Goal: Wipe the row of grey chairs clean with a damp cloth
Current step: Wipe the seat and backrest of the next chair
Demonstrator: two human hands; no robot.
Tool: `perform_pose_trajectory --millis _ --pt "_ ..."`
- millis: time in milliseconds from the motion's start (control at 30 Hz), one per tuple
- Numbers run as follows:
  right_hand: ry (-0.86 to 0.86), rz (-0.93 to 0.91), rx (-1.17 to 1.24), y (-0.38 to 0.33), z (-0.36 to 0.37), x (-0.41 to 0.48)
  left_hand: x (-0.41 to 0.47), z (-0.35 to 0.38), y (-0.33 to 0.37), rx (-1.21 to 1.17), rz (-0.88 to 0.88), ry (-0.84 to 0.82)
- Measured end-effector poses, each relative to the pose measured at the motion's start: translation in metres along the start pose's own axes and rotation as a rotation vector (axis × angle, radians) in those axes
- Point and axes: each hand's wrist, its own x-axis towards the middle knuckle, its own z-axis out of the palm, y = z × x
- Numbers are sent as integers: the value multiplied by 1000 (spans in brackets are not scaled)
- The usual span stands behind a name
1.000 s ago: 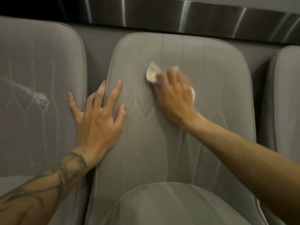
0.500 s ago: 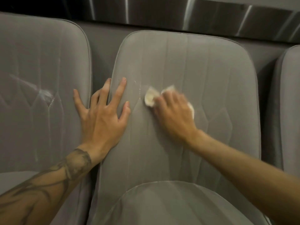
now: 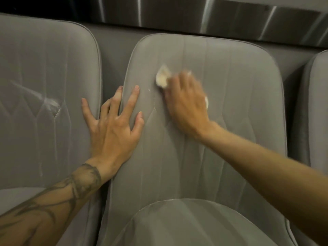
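Single head view: faces forward-down, close to middle chair backrest (image 3: 239, 103)

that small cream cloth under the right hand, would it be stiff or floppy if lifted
Probably floppy: the small cream cloth bunches in crumpled folds beyond the right hand. Likely light, since the hand covers most of it. It may drag on the grey fabric chair back.

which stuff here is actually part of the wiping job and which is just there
Part of the job: cloth; right hand on it; middle grey chair, under the cloth; left grey chair; right grey chair; left hand, spread flat across the gap between the left and middle chairs.

Just there: metal panel behind the chairs.
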Motion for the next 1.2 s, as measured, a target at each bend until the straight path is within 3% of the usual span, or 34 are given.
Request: perform_pose_trajectory --millis 67,133,300,400,500,600,667,733,833,867,933,1100,1167,1200 --pt "-79 -176 14 -4 -6 -37 0 -1 0 10 0 -3" --pt "-93 -220 -16 13 -6 -21 -1 -1 1 4 3 -2" --pt "54 179 -160 41 9 89 0 2 -1 -8 4 13" --pt "26 202 -158 28 13 71 -1 2 -2 -9 8 8" --pt "0 29 -27 -1 5 -29 -1 2 -2 -3 6 6" --pt "-206 -383 35 -14 -7 -135 -1 2 -1 3 4 -2" --pt "-294 -558 54 -3 -11 -150 -1 1 -1 5 7 -2" --pt "-212 -455 28 7 -5 -122 0 2 -1 10 6 2" --pt "-28 -29 -6 11 1 -69 0 4 -2 14 14 13" --pt "-16 21 7 5 2 -70 0 5 -2 17 16 15" --pt "-38 -78 55 -10 7 -104 0 6 -3 16 9 20" --pt "-397 -724 186 -21 -3 -192 0 6 -3 37 15 17" --pt "-370 -741 174 -13 0 -175 1 6 -3 43 16 24" --pt "-306 -666 157 -10 3 -161 0 7 -3 48 13 27"
